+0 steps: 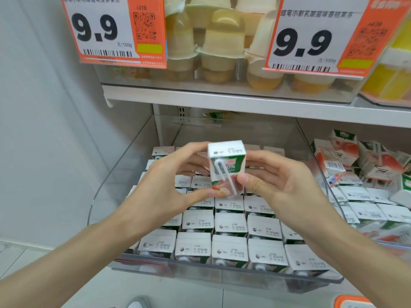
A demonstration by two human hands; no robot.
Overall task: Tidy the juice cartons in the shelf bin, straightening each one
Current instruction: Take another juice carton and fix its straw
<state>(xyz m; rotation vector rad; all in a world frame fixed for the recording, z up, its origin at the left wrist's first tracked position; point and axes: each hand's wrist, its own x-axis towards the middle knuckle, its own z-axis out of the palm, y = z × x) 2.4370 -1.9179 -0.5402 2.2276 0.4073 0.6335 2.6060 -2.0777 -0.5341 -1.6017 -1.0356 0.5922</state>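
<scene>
Clear shelf bin point(244, 277) under white shelf point(222, 97)

Bright even light, faint shadows, slight blur on price tags point(111, 30), bowed edges.

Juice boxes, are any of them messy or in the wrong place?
The tumbled cartons on the right lie at angles, some on their sides, unlike the neat rows in the middle bin. One carton is held up by the left hand and right hand.
</scene>
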